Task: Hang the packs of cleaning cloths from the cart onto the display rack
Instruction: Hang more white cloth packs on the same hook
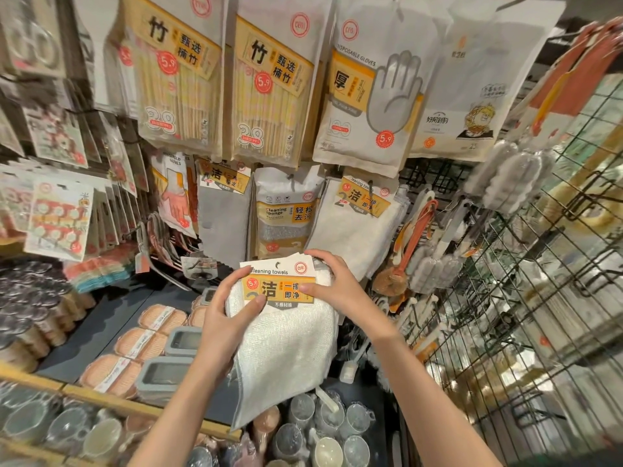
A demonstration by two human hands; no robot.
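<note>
the rack [435,176] fills the upper view, crowded with hanging goods: two chopstick packs [273,92] up top, a glove pack [371,106] to their right, and below them a grey cloth [224,217], a sponge pack [286,214] and a hung towel pack [357,227] side by side. a wire grid [539,298] with brushes [505,183] closes off the right side. lower left, a shelf [101,318] carries orange pads [141,342] and grey trays [183,340]; cups [323,423] crowd the bottom. the towel pack [286,332] is held in mid-air just below the sponge pack and the hung towels, its card top overlapping the sponge pack's lower edge. the left hand [224,315] grips its left edge, thumb on the label. the right hand [332,281] pinches the card's upper right corner.
</note>
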